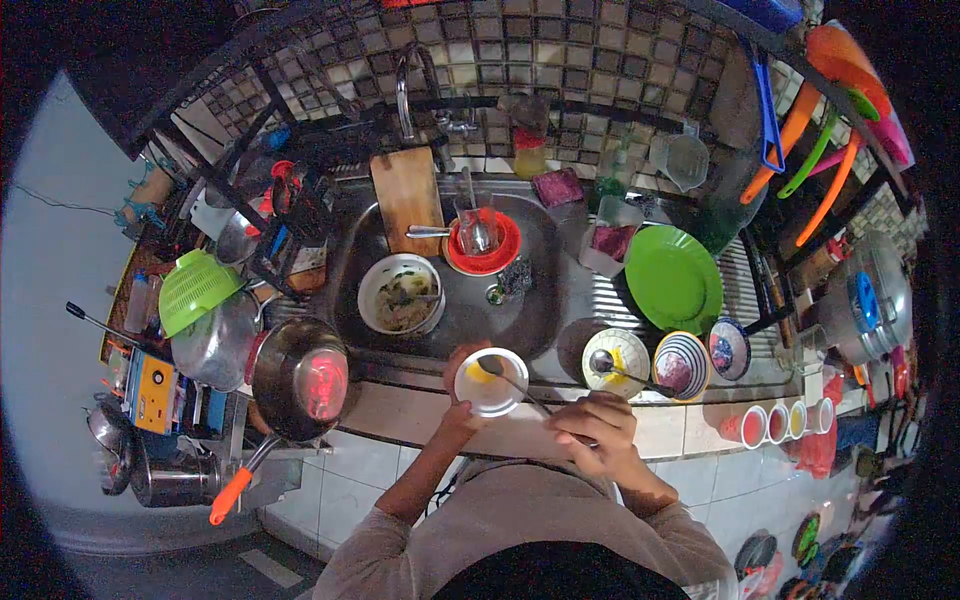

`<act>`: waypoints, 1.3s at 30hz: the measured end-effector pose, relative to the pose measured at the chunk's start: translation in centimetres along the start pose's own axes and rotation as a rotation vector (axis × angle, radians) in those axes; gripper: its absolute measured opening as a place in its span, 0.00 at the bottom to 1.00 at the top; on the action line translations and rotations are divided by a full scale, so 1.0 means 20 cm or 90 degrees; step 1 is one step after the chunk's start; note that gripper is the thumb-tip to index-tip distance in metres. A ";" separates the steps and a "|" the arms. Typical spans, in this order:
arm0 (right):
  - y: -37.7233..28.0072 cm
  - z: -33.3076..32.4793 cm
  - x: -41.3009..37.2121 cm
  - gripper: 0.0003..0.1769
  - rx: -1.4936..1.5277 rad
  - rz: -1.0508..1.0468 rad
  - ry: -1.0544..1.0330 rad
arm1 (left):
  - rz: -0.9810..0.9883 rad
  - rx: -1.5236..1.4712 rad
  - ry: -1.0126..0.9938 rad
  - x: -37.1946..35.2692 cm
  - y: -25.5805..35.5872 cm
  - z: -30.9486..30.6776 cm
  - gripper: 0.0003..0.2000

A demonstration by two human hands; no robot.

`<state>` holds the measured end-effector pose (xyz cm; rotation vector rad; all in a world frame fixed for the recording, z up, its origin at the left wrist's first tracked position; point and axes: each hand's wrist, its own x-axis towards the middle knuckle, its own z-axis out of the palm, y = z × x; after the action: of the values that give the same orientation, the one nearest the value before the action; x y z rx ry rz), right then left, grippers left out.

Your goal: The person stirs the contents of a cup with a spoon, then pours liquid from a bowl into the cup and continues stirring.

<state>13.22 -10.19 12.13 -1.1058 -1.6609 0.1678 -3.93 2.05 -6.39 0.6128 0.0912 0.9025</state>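
My left hand (460, 415) is wrapped round a white cup (491, 402) over the sink's front edge. A little yellow stuff clings inside the cup, near its upper left rim. In my right hand (600, 432) is the handle of a spoon (515, 383), its bowl dipping into the cup. To the right, a patterned bowl (628, 350) with yellow residue holds another spoon, beside a striped bowl (682, 366). Within the sink (400, 349) sit a white bowl (366, 312) with food scraps and a red bowl (508, 256) holding a glass and utensils.
A wooden cutting board (405, 195) leans at the sink's back under the faucet (403, 95). On the drainboard lies a green plate (673, 280). A frying pan (275, 385) juts out at left. Several small cups (745, 428) stand at the right counter edge.
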 end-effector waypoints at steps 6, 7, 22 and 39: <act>-0.02 -0.01 0.00 0.05 0.058 0.054 -0.025 | 0.086 0.095 -0.029 0.11 -0.01 0.11 0.40; -0.02 -0.01 0.00 0.05 0.061 0.049 -0.025 | 0.103 0.114 -0.034 0.12 0.00 0.12 0.40; -0.01 -0.04 0.01 0.06 0.051 0.053 -0.083 | 0.336 0.374 -0.113 0.17 0.10 0.37 0.33; 0.06 -0.13 0.10 0.07 -0.171 -0.013 -0.165 | 0.277 0.777 -0.086 0.13 0.00 0.24 0.38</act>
<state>16.18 -9.11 13.85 -1.3107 -1.9670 0.0788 -0.71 1.88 -1.98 1.8774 0.4127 1.1765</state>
